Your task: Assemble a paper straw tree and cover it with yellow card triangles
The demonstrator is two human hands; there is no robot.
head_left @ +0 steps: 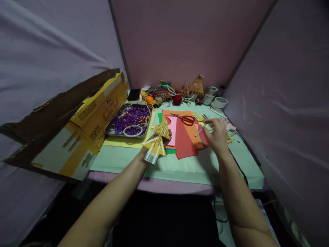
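Your forearms [108, 195] lead to a left hand [161, 136] cradling a light, stiff yellow paper tree cutout [157, 145], safest held at its centre, not its thin fringe; your spread right hand [218, 134] hovers over red paper sheets [183, 140] beside red-handled scissors [186, 119].

Yellow patterned paper tree [157, 141], red paper sheet [185, 142], red-handled scissors [188, 120], purple beads [132, 118]

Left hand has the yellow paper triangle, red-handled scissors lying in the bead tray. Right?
No: the head view shows the red-handled scissors on the orange paper, not in the bead tray. The left hand does have the yellow paper triangle.
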